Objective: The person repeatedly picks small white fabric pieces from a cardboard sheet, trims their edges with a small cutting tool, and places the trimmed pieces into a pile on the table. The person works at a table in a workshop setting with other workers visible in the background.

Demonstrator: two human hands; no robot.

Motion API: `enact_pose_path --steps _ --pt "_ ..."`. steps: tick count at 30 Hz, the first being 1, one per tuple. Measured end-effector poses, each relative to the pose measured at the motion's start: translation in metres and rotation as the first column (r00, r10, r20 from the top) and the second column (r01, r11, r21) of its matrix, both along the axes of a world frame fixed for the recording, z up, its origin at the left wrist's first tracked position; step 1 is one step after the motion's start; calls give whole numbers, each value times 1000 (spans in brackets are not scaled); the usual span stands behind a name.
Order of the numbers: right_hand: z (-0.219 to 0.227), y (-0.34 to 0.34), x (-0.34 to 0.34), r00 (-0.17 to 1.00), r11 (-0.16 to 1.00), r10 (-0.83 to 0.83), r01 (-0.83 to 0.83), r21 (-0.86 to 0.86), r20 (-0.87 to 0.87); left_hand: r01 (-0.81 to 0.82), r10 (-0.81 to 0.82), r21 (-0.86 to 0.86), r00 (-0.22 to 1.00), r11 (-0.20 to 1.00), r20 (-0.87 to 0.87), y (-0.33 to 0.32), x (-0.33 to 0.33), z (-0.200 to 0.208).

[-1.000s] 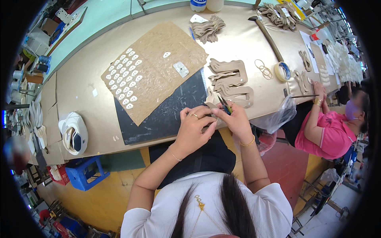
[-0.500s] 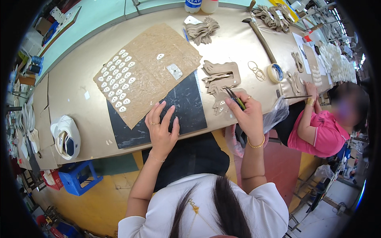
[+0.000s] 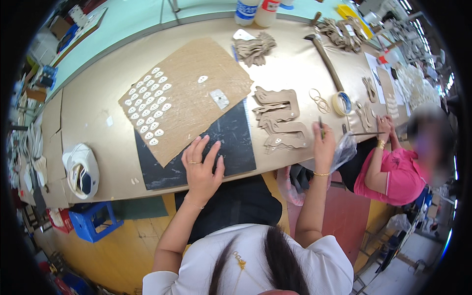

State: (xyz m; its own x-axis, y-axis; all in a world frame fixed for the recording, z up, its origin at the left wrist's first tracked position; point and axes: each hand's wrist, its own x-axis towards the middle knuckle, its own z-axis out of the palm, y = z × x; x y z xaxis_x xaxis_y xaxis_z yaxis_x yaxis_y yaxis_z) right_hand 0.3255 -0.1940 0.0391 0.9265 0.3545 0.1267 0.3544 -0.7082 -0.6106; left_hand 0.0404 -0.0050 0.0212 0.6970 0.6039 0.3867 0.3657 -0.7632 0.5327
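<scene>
The hands have parted since a second ago: the left hand [image 3: 201, 169] lies fingers-spread on the dark rectangular cutting mat [image 3: 231, 142], while the right hand [image 3: 324, 145], at three o'clock, pinches a thin dark pen-like tool [image 3: 321, 127] beside the stacked tan cut leather pieces [image 3: 280, 120].

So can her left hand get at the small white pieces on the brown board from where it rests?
Probably yes: the left hand lies flat on the dark mat at the brown board edge, nothing between it and the white pieces.

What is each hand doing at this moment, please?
Left hand: open, fingers spread flat on the black mat, at the edge of the brown board.
Right hand: closed on a thin dark pen, beside the tan cutouts.
</scene>
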Motion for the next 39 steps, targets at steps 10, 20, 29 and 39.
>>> enact_pose_path --steps 10,20,29,39 --pt "58 134 -40 796 800 595 -599 10 115 -113 118 37 969 993 -215 -7 -14 11" --pt "45 282 -102 150 379 827 -860 -341 542 -236 247 71 931 969 -270 -3 -61 2" --pt "38 312 -116 -46 254 865 -819 -515 499 -235 237 44 925 971 -296 -4 -69 4" --pt "36 338 -104 27 141 970 -873 -467 242 -150 196 152 911 977 -362 3 -34 1"
